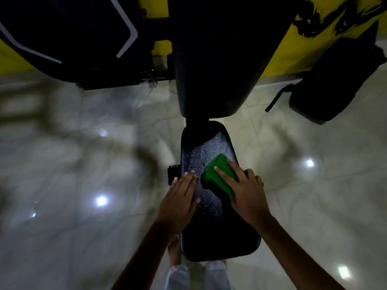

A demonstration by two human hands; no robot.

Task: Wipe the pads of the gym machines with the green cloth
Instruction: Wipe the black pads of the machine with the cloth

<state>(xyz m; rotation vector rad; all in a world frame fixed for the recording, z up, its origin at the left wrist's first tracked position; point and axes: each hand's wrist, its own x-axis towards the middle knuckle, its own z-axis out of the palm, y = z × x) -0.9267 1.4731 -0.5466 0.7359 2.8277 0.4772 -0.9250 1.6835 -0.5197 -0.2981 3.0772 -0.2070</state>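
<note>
1. The green cloth [219, 173] lies folded on the black seat pad [211, 206] just right of the frame's centre, toward the pad's right edge.
2. The right hand [245, 191] lies flat on top of the cloth with its fingers straight and spread, pressing it onto the pad (nothing is pinched or curled round).
3. The left hand [180, 197] rests flat on the pad's left edge, fingers straight and close together, just beside the cloth but apart from it.
4. The pad's surface between the two hands shows a speckled, glistening sheen.
5. Above the seat pad, at top centre, stands a longer dark back pad [213, 59], its lower end meeting the seat pad's far end.
6. A black bag [335, 80] sits on the pale glossy tiled floor [83, 164] at the upper right, against a yellow wall [278, 53].
7. Another dark machine [69, 36] with white trim fills the upper left.
</note>
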